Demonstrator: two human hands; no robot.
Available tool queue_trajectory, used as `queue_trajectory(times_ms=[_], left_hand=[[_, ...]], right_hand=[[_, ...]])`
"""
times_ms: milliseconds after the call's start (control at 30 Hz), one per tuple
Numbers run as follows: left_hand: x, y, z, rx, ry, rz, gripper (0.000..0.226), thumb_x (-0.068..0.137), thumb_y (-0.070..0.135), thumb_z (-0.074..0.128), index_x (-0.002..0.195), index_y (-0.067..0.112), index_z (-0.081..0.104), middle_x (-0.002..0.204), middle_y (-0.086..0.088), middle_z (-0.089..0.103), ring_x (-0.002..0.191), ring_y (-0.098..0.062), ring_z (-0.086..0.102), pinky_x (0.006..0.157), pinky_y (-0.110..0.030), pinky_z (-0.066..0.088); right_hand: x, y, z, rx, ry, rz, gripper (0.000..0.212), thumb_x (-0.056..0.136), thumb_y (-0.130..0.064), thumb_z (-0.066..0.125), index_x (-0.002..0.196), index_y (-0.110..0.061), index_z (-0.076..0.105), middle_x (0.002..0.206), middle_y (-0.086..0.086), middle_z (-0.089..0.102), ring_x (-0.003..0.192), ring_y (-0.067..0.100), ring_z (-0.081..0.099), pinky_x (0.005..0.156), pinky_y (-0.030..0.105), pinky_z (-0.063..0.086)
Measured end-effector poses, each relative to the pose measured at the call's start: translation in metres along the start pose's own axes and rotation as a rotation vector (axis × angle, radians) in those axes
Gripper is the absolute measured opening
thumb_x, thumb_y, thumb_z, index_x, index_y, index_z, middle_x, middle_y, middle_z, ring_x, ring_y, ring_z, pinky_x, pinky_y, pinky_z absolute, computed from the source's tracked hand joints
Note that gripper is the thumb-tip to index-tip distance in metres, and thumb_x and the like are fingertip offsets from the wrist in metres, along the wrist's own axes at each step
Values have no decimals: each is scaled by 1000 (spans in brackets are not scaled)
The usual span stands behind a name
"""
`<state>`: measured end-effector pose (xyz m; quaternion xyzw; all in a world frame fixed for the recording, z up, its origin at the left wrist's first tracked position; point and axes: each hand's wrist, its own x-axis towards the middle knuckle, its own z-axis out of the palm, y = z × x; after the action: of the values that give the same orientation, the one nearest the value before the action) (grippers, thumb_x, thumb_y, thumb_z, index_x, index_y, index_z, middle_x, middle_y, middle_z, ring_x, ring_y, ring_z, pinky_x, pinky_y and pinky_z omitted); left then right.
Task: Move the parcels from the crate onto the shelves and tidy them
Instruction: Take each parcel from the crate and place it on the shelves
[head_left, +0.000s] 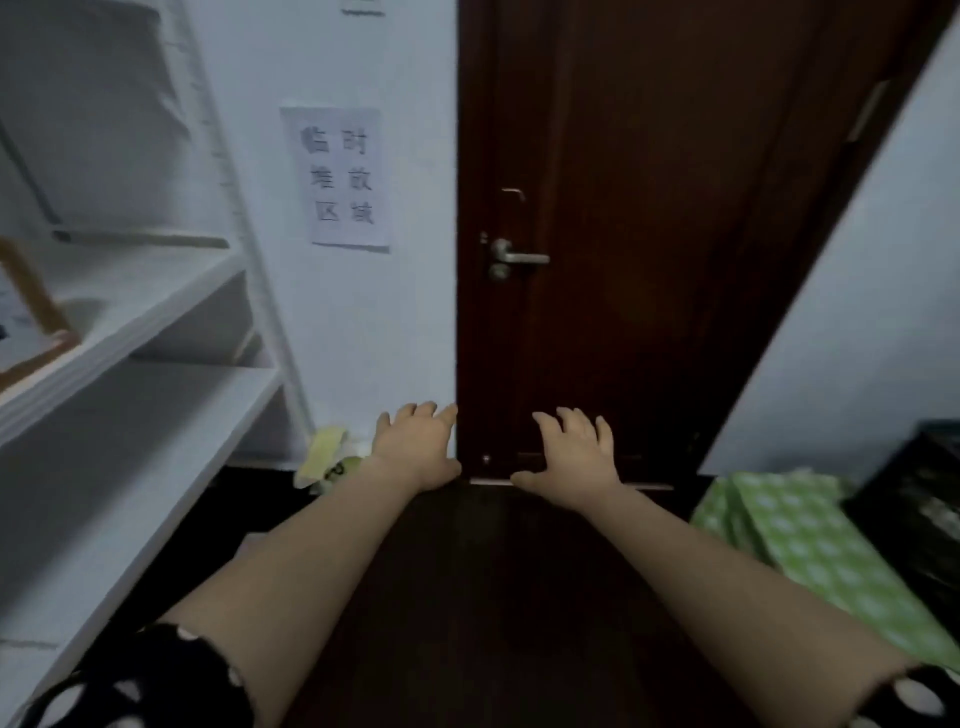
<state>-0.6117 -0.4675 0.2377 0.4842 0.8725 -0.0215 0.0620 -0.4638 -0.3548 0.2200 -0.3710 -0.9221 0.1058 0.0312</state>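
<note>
— What are the hands doing?
— Both arms reach out into the middle of the frame, low in front of the dark door (649, 208). The left hand (415, 447) and the right hand (574, 457) are palm down with fingers spread wide, and neither holds anything.
— Where are the parcels?
— A green spotted parcel (810, 540) lies at the lower right, just beside a black thing (919, 499) at the right edge. It is too blurred for me to tell whether that is the crate. A small yellow-green packet (327, 457) sits on the floor at the foot of the shelves (156, 291), just left of the left hand.
— Anything on the shelves?
— At the far left edge a brown-edged box (31, 322) rests on the upper board, cut off by the frame.
— What else?
— A paper notice (343, 176) hangs on the white wall between shelves and door. The door has a metal handle (517, 258). A black sleeve with white dots (156, 675) shows at the bottom left.
</note>
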Motion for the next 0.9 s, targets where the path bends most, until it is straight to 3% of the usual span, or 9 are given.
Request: queue_trajectory(times_ms=[100,300,400,567,667,900], left_hand=[[1,105,8,-18,-30,136,78,88,42,56,151,23,15,152,-8,27,140,-29,25,114,-50,23],[-30,316,31,-6,-92,427,79,87,39,58,151,23,14,153,-9,25,139,-28,29,113,-48,28],[-50,401,37,6,-130,571,78,87,40,57,151,21,17,151,-10,28,135,-30,33,110,-46,33],[-58,503,45,74,-142,736,78,84,43,56,150,22,20,144,-9,36,129,-30,39,104,-45,38],[-44,551,49,97,-139,786,77,85,44,56,150,21,21,144,-9,36,129,-29,39,103,-43,38],[24,661,71,97,-166,883,73,87,45,56,148,19,25,143,-9,38,127,-28,42,101,-41,41]], right_hand=[[-57,97,-13,45,5,175,84,84,-54,60,149,-21,20,156,11,19,147,25,9,118,45,-2],[-190,274,-34,166,15,555,83,81,-57,61,146,-19,27,146,11,35,135,30,34,110,41,23],[-247,340,-46,206,27,697,82,83,-57,60,147,-18,25,146,10,34,133,29,38,107,41,31],[-301,419,-60,355,61,850,84,85,-55,60,149,-18,21,149,11,28,128,31,43,103,45,41],[-315,457,-62,467,105,912,80,88,-48,61,149,-17,21,149,11,25,124,30,46,100,39,44],[-298,565,-66,523,193,1011,72,91,-41,60,147,-14,25,146,12,30,127,29,43,99,33,40]])
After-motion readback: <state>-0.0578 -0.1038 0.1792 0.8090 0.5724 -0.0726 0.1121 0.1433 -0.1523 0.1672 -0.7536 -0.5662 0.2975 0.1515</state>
